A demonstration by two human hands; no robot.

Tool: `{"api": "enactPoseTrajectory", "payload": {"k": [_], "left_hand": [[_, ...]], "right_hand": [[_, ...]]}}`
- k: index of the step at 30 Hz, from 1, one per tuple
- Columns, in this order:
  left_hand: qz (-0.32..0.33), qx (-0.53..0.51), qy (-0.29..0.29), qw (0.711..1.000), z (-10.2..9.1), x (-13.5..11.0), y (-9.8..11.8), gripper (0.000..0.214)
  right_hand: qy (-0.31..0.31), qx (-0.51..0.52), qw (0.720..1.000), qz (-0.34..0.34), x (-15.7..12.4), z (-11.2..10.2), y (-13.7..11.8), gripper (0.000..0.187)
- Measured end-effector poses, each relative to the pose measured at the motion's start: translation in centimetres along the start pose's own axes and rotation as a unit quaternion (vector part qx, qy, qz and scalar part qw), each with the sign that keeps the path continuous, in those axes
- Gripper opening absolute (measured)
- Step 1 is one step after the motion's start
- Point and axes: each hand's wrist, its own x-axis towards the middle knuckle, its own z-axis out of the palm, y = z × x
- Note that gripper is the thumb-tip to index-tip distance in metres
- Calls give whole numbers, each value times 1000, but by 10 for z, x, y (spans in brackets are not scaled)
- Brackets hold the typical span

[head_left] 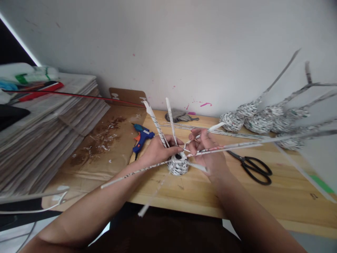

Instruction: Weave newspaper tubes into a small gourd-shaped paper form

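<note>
A small woven basket of rolled newspaper (pixel 178 164) sits near the front of the wooden table (pixel 263 200), with several paper tubes sticking out from it in all directions. My left hand (pixel 158 151) grips the basket's left side, fingers curled around upright tubes (pixel 157 124). My right hand (pixel 207 151) is closed on a long rolled paper tube (pixel 237 146) that runs off to the right, pinching it just above the basket.
A blue glue gun (pixel 141 136) lies left of the basket. Black scissors (pixel 252 167) lie to the right. Several finished woven paper pieces (pixel 260 121) stand at the back right. A tall stack of newspapers (pixel 44 130) fills the left, with brown cardboard (pixel 100 151) beside it.
</note>
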Motion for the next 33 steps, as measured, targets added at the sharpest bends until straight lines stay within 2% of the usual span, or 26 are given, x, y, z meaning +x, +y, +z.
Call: {"api": "enactPoseTrajectory", "payload": {"k": [10, 15, 19, 26, 33], "left_hand": [[-41, 28, -65, 997, -4, 5, 1, 30], [-56, 41, -105, 992, -8, 10, 8, 27], [-63, 52, -132, 988, -10, 11, 13, 27], [-69, 45, -149, 985, -10, 12, 14, 22], [-45, 33, -160, 986, -9, 10, 13, 19]], "right_hand": [[-10, 1, 1000, 3, -2, 4, -2, 28], [-3, 30, 999, 44, 2, 1, -3, 28], [2, 38, 998, 47, 3, -1, -2, 27], [-41, 30, 997, 57, 0, 1, -5, 32], [-74, 33, 995, 61, -4, 4, -8, 32]]}}
